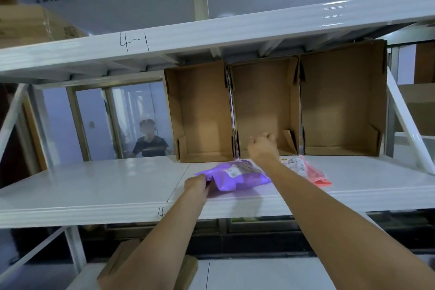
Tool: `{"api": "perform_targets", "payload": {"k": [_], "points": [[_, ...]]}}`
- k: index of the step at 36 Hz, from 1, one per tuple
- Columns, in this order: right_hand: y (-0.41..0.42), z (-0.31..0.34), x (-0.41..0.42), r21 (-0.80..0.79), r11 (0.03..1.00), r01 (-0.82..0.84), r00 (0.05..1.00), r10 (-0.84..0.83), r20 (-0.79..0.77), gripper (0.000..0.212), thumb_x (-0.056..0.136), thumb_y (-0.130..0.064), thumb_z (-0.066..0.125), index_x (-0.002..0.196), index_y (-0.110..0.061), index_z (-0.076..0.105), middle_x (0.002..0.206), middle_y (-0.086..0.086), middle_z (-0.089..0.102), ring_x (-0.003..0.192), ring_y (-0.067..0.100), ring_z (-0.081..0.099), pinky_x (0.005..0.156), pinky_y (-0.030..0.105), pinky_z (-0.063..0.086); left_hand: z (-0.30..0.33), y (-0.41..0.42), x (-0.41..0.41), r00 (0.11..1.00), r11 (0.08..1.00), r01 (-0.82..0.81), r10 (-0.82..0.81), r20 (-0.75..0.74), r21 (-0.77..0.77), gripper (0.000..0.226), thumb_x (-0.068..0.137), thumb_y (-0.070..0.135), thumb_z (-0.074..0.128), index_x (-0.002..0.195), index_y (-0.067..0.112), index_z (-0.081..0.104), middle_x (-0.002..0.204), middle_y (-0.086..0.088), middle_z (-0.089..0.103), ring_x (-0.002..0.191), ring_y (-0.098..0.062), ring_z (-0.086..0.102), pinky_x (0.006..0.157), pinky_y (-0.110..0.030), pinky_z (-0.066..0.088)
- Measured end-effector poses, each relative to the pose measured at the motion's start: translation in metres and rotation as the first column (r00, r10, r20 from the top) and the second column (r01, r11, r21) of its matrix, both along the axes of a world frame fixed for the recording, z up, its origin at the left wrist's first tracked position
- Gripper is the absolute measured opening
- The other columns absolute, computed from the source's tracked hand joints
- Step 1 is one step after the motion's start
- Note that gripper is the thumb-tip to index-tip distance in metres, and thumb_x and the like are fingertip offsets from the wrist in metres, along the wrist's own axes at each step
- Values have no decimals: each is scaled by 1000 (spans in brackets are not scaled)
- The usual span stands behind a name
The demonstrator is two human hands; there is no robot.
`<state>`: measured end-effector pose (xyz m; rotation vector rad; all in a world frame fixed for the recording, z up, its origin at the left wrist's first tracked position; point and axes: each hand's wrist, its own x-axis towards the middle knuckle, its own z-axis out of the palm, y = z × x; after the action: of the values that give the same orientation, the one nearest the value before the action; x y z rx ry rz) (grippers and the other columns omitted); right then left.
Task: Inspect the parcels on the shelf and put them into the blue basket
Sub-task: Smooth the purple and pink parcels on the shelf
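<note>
The left hand [196, 186] pinches the near left corner of a purple parcel [237, 175] that lies flat on the white shelf [94, 186], close to its front edge. The parcel bears a white label on its top face. The right hand [262, 146] reaches further in, over the parcel's far end and in front of the middle box [264, 106]; its fingers are curled, and I cannot tell whether they hold anything. Just right of the right forearm a pink parcel [315, 174] lies flat on the shelf, with a white label at its far end. Three open cardboard boxes stand side by side at the back of the shelf with their open sides toward the camera: the left box [200, 110], the middle box and the right box [343, 101], each touching its neighbour. The beam [188, 37] above them carries the handwritten mark "4-1". A closed carton [35, 23] sits on the upper level at far left. Through the rack, left of the boxes, another person [149, 142] in a dark shirt shows behind a window. The blue basket is out of view.
</note>
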<state>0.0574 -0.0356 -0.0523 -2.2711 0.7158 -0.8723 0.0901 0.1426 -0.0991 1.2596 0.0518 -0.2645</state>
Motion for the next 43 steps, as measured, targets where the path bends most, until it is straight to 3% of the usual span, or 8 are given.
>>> {"api": "perform_targets", "payload": {"k": [7,11,14,18,21,26,35,43], "points": [[5,-41,-6,-202,931,-305,875,190,-445,50,99,-44,22,135,-26,51,144,7,42,132,32,39,108,46,31,12,-4,-56,918,839,377,-395,-35,392,16,96,11,52,90,-2,56,64,-15,66,46,-20,67,44,-22,54],[6,-52,-10,-251,894,-370,878,249,-408,47,102,-39,25,143,-21,41,147,9,41,131,31,41,108,45,34,16,11,-37,943,698,-27,-219,250,716,44,92,32,54,56,7,51,52,-7,56,40,-20,51,45,-19,36],[10,-51,-11,-253,879,-404,878,295,-378,47,104,-39,24,143,-19,41,145,9,45,129,31,45,106,44,36,22,15,-22,799,593,-408,-134,585,694,43,89,26,47,48,10,48,62,-13,62,68,-32,59,62,-33,42],[23,-46,-10,-302,858,-414,895,323,-308,45,104,-38,26,136,-16,48,133,14,55,119,33,52,93,37,41,32,-2,-24,559,539,-574,-293,776,617,33,91,17,44,59,11,39,64,-11,52,74,-35,55,57,-36,33],[29,-39,-10,-407,863,-300,946,213,-244,43,104,-36,25,126,-12,53,128,10,56,114,32,55,89,35,39,43,-20,-26,425,457,-611,-499,755,646,18,94,17,42,79,11,49,85,-8,57,85,-31,56,62,-32,36],[15,-36,-29,-289,954,-77,991,42,-127,47,104,-36,23,120,-6,55,124,18,58,116,35,53,91,39,41,54,-43,-21,428,319,-547,-687,587,774,24,96,17,37,109,10,56,117,-10,59,106,-30,56,81,-34,45],[27,-56,-37,-203,962,-184,942,113,-317,61,103,-46,16,142,-6,42,148,15,39,137,31,35,109,43,30,1,-49,3,487,253,-285,-792,367,924,37,101,27,32,125,13,57,129,-7,59,117,-25,55,100,-38,41],[30,-56,-23,-392,857,-335,897,162,-412,65,102,-51,11,150,-14,32,159,10,24,148,23,18,118,39,19,-24,-50,18,431,224,-412,-806,405,883,57,97,43,37,150,23,29,154,-1,33,138,-19,35,114,-35,29]]}}
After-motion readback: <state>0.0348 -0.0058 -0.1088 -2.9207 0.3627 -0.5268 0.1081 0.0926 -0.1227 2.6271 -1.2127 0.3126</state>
